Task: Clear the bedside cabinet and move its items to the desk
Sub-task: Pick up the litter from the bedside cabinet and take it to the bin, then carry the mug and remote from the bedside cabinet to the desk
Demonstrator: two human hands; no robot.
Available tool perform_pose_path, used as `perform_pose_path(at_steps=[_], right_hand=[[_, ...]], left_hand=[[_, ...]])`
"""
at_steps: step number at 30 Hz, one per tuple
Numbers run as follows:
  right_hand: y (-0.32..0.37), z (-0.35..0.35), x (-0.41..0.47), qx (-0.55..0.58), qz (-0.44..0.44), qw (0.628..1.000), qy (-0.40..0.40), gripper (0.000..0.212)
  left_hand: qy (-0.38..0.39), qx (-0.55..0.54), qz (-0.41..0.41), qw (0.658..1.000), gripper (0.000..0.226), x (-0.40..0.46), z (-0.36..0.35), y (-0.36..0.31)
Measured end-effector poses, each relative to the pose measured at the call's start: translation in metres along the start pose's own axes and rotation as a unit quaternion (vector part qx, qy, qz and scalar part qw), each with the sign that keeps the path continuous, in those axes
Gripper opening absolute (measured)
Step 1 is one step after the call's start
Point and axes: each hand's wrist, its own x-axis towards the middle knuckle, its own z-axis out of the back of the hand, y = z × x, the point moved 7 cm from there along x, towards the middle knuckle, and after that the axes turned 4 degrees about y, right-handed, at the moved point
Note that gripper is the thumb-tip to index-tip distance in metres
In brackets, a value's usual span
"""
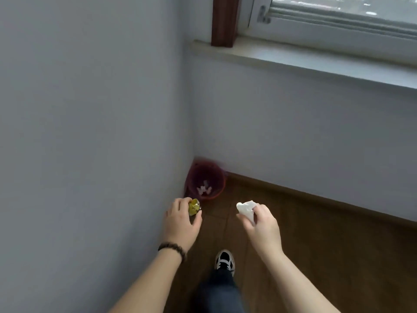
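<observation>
I stand in the room corner w/ both arms out over the floor (316, 245), and neither the bedside cabinet nor the desk is in view, so I cannot tell how much of the cabinet is cleared. My left hand (180, 224) is curled round a yellow wrapper (194, 206), crinkled and shiny, prob. foil or plastic film; fingers pressed on it. My right hand (261, 224) pinches a white tissue (246, 207), soft and crumpled, between thumb and fingers. Both things hang in the air, just short of the bin (206, 184) that sits on the floor tight in the corner, under the window sill (293, 59). The bin is round, reddish plastic w/ a dark liner, and some white paper scraps lie at its bottom. I judge this is the rubbish part of the clearing: drop both pieces, then go back for the rest. The floor looks like smooth wood-tone boards; walls matt and plain.
</observation>
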Motion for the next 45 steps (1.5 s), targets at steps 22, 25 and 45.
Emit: perform_pose_path(at_steps=[22, 25, 45], right_hand=[[-0.13, -0.269, 0.332, -0.047, 0.033, 0.989, 0.139, 0.056], [-0.138, -0.277, 0.335, -0.06, 0.009, 0.978, 0.2, 0.081], [-0.019, 0.146, 0.073, -0.059, -0.076, 0.992, -0.087, 0.062]], left_hand=[[0.104, 0.065, 0.1, 0.987, 0.08, 0.226, -0.25, 0.139], [0.095, 0.058, 0.103, 0.988, 0.075, 0.213, -0.239, 0.132], [0.112, 0.117, -0.155, 0.975, 0.071, 0.116, 0.01, -0.178]])
